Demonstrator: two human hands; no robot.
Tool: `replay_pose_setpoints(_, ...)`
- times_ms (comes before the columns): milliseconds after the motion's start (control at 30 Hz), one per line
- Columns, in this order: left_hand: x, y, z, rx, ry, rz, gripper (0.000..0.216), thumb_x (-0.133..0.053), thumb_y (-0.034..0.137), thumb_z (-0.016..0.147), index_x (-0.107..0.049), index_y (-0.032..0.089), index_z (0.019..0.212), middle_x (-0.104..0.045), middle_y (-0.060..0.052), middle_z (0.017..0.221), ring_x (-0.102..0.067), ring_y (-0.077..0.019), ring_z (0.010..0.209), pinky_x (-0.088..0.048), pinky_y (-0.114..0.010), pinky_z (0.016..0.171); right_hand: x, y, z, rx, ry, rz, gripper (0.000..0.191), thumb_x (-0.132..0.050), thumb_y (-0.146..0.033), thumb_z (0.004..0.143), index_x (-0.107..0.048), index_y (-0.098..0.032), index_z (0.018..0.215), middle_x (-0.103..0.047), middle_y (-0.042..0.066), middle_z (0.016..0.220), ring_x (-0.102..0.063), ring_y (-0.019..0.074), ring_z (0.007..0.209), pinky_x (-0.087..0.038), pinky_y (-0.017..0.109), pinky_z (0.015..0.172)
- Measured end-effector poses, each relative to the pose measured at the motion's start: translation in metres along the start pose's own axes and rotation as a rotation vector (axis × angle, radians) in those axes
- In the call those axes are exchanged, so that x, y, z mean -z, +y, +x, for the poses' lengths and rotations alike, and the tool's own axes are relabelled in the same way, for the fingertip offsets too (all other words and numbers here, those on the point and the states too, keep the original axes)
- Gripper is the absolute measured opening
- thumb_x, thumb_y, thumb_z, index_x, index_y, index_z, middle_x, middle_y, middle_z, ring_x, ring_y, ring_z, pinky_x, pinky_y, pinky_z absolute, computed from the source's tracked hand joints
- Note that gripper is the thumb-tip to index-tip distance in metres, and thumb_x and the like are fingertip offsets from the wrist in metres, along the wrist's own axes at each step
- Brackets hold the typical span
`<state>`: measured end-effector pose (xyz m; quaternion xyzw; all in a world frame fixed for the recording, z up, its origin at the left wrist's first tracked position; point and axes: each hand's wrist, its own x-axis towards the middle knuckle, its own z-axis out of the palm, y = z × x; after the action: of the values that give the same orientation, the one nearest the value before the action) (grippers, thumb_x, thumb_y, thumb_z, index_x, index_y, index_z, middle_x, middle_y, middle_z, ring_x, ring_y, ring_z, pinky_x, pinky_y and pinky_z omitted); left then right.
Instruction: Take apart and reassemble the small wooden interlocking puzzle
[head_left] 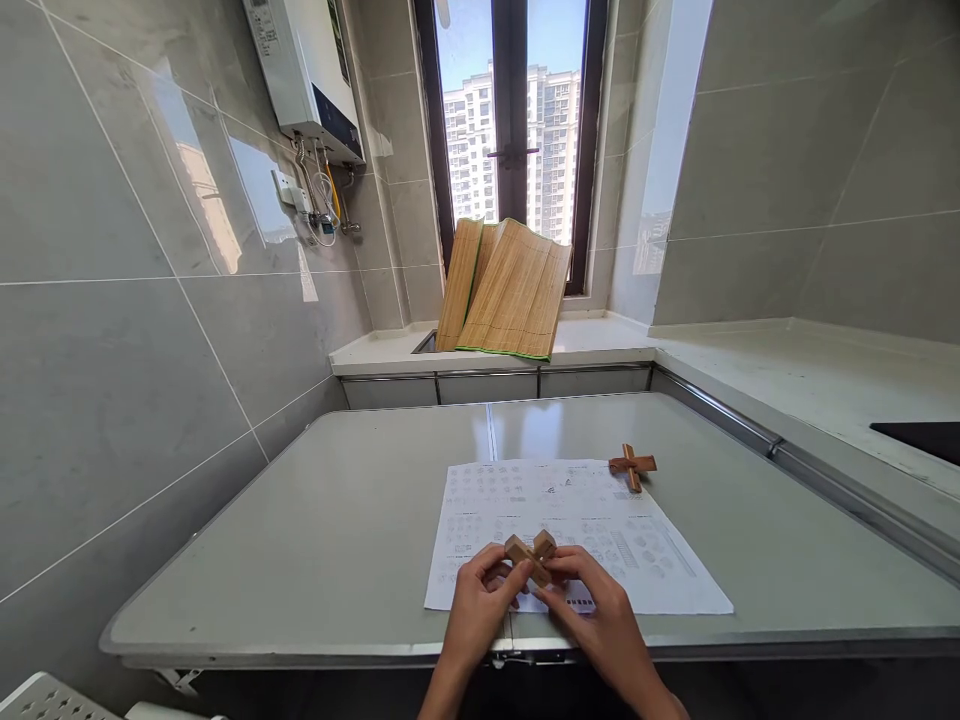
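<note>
Between my two hands is a small light-wood block puzzle (538, 565), its pieces crossing each other, held just above a printed sheet. My left hand (484, 600) pinches it from the left with thumb and fingers. On the right side, the fingertips of my right hand (592, 600) close on the same puzzle. Parts of the pieces are hidden behind my fingers. The white instruction sheet (525, 492), covered with small line diagrams, lies flat under my hands. A darker brown wooden cross-shaped puzzle (633, 466) rests at the sheet's upper right corner.
A pale folding table (300, 540) stretches across the view, with a seam down its middle. Behind it, bamboo mats (517, 290) lean on a white counter (750, 360) by the window. A water heater (307, 75) hangs on the left wall. A white perforated seat (52, 700) shows at lower left.
</note>
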<state>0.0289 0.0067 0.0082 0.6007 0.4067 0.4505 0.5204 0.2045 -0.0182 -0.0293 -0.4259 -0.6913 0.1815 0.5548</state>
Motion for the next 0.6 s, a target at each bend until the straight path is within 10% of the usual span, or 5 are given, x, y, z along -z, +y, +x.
replay_pose_setpoints(267, -0.001, -0.006, 0.003, 0.057, 0.04, -0.109, 0.044, -0.065, 0.057, 0.086, -0.064, 0.016, 0.101, -0.073, -0.01, 0.098, -0.07, -0.019, 0.072, -0.05, -0.025, 0.057, 0.027, 0.007, -0.01, -0.096, -0.151, -0.305, 0.053, -0.075, -0.042, 0.08, -0.059, -0.03, 0.13, -0.063, 0.009, 0.127, -0.062, 0.0311, 0.117, -0.057, 0.042, 0.096)
replay_pose_setpoints(600, 0.001, -0.004, -0.002, 0.085, -0.027, -0.051, 0.048, -0.06, 0.061, 0.087, -0.065, 0.018, 0.106, -0.067, -0.003, 0.082, -0.058, -0.0142, 0.064, -0.047, -0.024, 0.061, 0.03, 0.014, -0.005, -0.162, -0.126, -0.139, 0.048, -0.072, -0.032, 0.081, -0.058, -0.027, 0.126, -0.062, 0.008, 0.12, -0.068, 0.0261, 0.104, -0.06, 0.038, 0.091)
